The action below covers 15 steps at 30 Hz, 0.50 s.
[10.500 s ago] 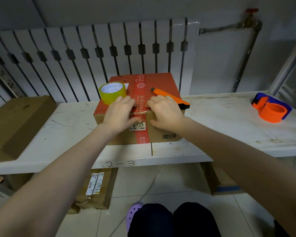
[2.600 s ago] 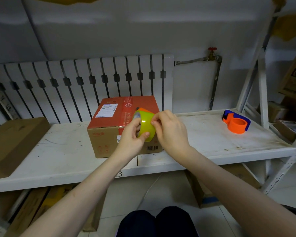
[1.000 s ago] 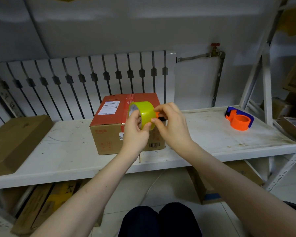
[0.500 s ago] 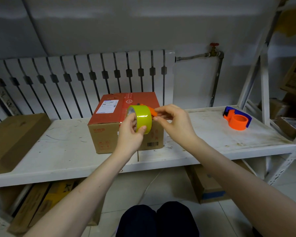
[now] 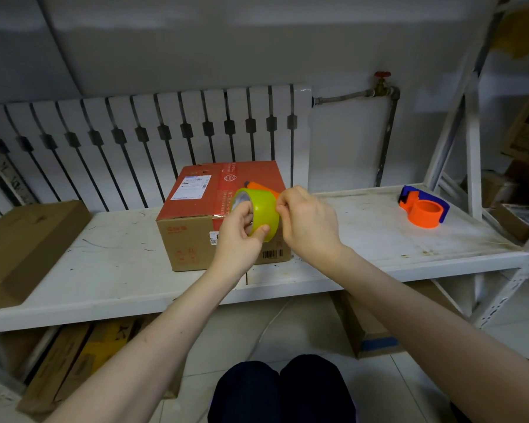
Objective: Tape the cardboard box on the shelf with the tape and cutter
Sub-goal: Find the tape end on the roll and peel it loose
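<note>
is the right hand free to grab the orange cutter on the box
Probably not: the right hand is pinching at the yellow-green tape roll that the left hand holds, in front of the orange cutter on the red-topped cardboard box.

The left hand (image 5: pixel 235 236) held the yellow-green tape roll (image 5: pixel 261 213) in front of the cardboard box (image 5: pixel 196 227), fingers in its core and thumb on its outer face; the right hand (image 5: pixel 309 221) pinched at the roll's upper right edge; an orange cutter (image 5: pixel 258 186) lay on the box's red top, partly hidden behind the roll; the box stood on the white shelf (image 5: pixel 104 270); a flat brown carton (image 5: pixel 22 248) lay at the shelf's left end; an orange-and-blue tape dispenser (image 5: pixel 423 207) sat well apart on the right.
</note>
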Each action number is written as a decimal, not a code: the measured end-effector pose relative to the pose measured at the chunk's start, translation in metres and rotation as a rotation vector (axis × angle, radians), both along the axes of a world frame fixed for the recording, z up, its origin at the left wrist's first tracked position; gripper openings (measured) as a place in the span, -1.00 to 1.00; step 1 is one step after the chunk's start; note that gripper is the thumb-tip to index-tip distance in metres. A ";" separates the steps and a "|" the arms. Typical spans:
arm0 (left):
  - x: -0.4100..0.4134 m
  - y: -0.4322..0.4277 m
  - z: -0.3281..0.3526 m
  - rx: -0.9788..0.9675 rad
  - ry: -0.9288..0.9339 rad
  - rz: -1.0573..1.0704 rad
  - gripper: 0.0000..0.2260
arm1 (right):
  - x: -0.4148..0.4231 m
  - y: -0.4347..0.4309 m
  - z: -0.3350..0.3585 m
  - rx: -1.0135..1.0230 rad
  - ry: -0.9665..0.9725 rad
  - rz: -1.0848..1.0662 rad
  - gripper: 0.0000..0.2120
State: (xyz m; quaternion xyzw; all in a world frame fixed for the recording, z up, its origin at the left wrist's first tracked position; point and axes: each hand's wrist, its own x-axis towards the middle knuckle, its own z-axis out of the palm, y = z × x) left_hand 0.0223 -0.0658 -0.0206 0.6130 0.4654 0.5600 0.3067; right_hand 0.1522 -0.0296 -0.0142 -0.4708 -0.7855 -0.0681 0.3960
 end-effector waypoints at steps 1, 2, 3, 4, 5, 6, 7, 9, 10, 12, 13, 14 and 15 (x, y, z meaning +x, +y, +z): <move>-0.001 0.002 -0.002 -0.008 0.021 -0.026 -0.75 | -0.001 0.000 0.000 -0.033 -0.019 -0.013 -0.88; -0.002 0.003 -0.004 -0.012 0.060 -0.052 -0.72 | 0.000 0.001 0.002 -0.065 -0.022 -0.019 -0.88; -0.004 0.005 -0.007 -0.018 0.111 -0.066 -0.68 | 0.000 0.001 0.004 -0.098 -0.017 -0.016 -0.88; -0.006 0.006 -0.009 -0.023 0.160 -0.058 -0.66 | 0.001 0.001 0.006 -0.133 -0.015 -0.003 -0.87; -0.008 0.007 -0.013 -0.023 0.196 -0.025 -0.67 | 0.002 0.001 0.008 -0.160 -0.026 0.020 -0.87; -0.011 0.008 -0.016 -0.017 0.230 0.026 -0.70 | 0.004 0.002 0.009 -0.185 -0.053 0.044 -0.86; -0.013 0.009 -0.019 -0.006 0.266 0.076 -0.73 | 0.005 0.002 0.010 -0.213 -0.087 0.067 -0.85; -0.013 0.010 -0.026 -0.004 0.335 0.122 -0.76 | 0.007 0.002 0.010 -0.272 -0.142 0.102 -0.88; -0.012 0.010 -0.029 -0.012 0.359 0.135 -0.73 | 0.008 0.002 0.008 -0.298 -0.163 0.121 -0.90; -0.007 0.008 -0.035 -0.030 0.395 0.168 -0.67 | 0.007 0.001 0.002 -0.336 -0.213 0.160 -0.91; -0.004 0.007 -0.038 -0.047 0.398 0.174 -0.64 | 0.007 0.001 -0.002 -0.350 -0.233 0.175 -0.90; -0.002 0.006 -0.041 -0.067 0.392 0.167 -0.62 | 0.009 0.001 -0.005 -0.367 -0.238 0.188 -0.90; -0.001 0.007 -0.045 -0.094 0.380 0.158 -0.62 | 0.011 0.002 -0.008 -0.381 -0.230 0.203 -0.89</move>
